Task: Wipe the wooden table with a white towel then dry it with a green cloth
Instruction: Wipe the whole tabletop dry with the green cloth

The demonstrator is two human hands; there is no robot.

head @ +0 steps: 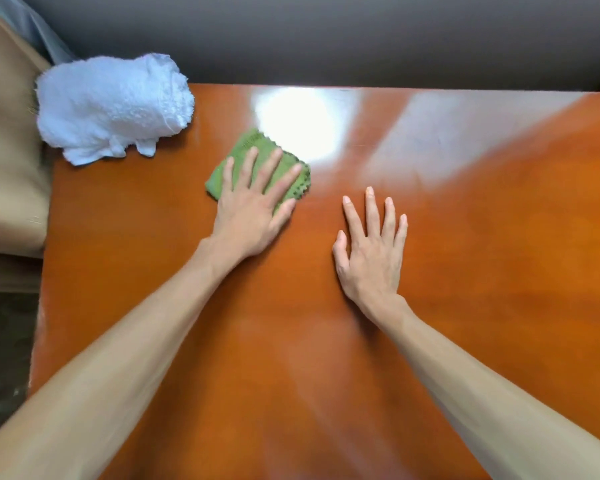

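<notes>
A glossy orange-brown wooden table [465, 271] fills most of the view. A small folded green cloth [245, 150] lies on it left of the middle, toward the far edge. My left hand [253, 206] presses flat on the cloth with straight, spread fingers, covering its near half. My right hand [371, 251] rests flat on the bare wood to the right of the cloth, fingers straight, holding nothing. A crumpled white towel [113, 105] sits on the table's far left corner, partly overhanging the edge, apart from both hands.
A grey wall [326, 36] runs along the table's far edge. Beige upholstery [7, 161] stands against the table's left side, with dark floor [0, 358] below it. Bright light reflects off the wood at the far middle.
</notes>
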